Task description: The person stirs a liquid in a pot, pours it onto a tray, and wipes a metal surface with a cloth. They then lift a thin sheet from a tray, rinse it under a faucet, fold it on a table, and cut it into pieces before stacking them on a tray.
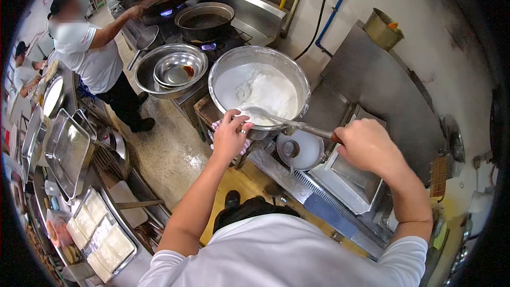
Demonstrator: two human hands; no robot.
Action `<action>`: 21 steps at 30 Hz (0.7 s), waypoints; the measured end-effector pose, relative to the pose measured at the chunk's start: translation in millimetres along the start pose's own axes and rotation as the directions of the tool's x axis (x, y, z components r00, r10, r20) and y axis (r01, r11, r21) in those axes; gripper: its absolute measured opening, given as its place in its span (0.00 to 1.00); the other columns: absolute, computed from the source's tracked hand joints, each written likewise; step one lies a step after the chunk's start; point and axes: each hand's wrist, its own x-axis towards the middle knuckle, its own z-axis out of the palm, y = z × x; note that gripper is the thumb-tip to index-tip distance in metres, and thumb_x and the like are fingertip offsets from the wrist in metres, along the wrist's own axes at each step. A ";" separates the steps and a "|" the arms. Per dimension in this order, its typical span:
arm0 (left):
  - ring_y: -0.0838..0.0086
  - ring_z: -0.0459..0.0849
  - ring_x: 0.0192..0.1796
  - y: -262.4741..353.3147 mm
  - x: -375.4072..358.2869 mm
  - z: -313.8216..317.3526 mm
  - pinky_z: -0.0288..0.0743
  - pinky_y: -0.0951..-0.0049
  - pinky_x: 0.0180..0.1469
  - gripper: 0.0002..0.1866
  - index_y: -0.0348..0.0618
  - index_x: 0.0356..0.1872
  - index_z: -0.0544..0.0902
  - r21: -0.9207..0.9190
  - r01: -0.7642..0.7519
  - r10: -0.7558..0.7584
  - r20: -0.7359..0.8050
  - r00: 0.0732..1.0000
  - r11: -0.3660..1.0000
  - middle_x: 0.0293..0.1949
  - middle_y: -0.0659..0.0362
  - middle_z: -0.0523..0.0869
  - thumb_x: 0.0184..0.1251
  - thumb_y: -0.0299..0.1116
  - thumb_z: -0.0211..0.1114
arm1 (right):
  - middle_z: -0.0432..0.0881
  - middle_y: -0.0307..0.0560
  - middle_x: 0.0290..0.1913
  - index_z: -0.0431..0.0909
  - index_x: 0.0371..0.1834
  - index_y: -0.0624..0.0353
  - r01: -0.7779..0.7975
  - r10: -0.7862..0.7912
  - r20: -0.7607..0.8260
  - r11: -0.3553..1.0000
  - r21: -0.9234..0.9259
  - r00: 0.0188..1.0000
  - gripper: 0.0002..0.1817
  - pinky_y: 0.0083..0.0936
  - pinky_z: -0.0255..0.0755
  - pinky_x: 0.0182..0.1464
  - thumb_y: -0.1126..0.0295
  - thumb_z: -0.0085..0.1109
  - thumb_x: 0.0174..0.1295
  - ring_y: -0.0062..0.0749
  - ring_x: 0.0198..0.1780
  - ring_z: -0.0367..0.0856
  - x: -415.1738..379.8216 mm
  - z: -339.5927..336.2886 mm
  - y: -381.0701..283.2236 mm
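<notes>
A big metal bowl (213, 87) stands in front of me with white powder (271, 93) heaped beside a smoother white area. My right hand (365, 146) is closed round the dark grip of a long metal spatula (303, 127). Its blade reaches over the near rim and lies partly in the white powder; whether it is flat or curved is hard to see. Wearing a ring, my left hand (231, 135) grips the bowl's near-left rim, fingers over the edge close to the blade. Below the bowl is a pot (319, 158) of whitish liquid with a ladle.
Nested steel bowls (141, 74) stand left of the big bowl. Behind are a dark pot (183, 18) and lit burners (209, 47). A co-worker (90, 48) reaches over a wok. At lower left, a tray (133, 247) holds white slabs. A steel counter (372, 74) lies right.
</notes>
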 end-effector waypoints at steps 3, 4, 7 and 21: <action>0.57 0.89 0.42 0.7 0.4 -0.4 0.82 0.58 0.43 0.13 0.50 0.46 0.90 0.003 -0.012 0.012 -0.006 1.000 1.000 0.55 0.57 0.84 0.67 0.43 0.74 | 0.89 0.60 0.34 0.90 0.34 0.62 0.084 -0.083 0.019 0.996 -0.031 0.996 0.09 0.44 0.84 0.47 0.68 0.65 0.59 0.54 0.40 0.91 16.8 -26.7 -4.4; 0.57 0.89 0.42 1.6 0.1 -1.1 0.82 0.58 0.43 0.13 0.50 0.46 0.90 0.003 -0.011 0.011 -0.009 1.000 1.000 0.55 0.57 0.84 0.67 0.43 0.74 | 0.89 0.60 0.34 0.90 0.33 0.62 0.095 -0.093 0.034 0.994 -0.061 0.995 0.09 0.43 0.85 0.47 0.68 0.65 0.59 0.54 0.40 0.91 27.8 -30.7 -9.4; 0.58 0.89 0.43 3.0 -0.1 -2.2 0.82 0.59 0.43 0.12 0.50 0.46 0.90 -0.018 0.073 -0.072 0.041 0.997 0.997 0.56 0.57 0.84 0.68 0.43 0.73 | 0.89 0.59 0.33 0.89 0.34 0.62 0.166 -0.163 0.038 0.981 -0.100 0.986 0.07 0.41 0.86 0.45 0.71 0.65 0.57 0.51 0.40 0.91 60.5 -23.2 -28.4; 0.62 0.89 0.36 0.8 -2.8 -1.3 0.82 0.61 0.41 0.11 0.49 0.47 0.89 -0.026 0.012 -0.012 -0.005 1.000 1.000 0.55 0.56 0.83 0.70 0.41 0.71 | 0.88 0.61 0.44 0.89 0.38 0.67 -0.048 0.039 -0.083 0.994 -0.101 0.996 0.10 0.39 0.88 0.44 0.73 0.62 0.61 0.49 0.43 0.92 129.5 117.3 -16.2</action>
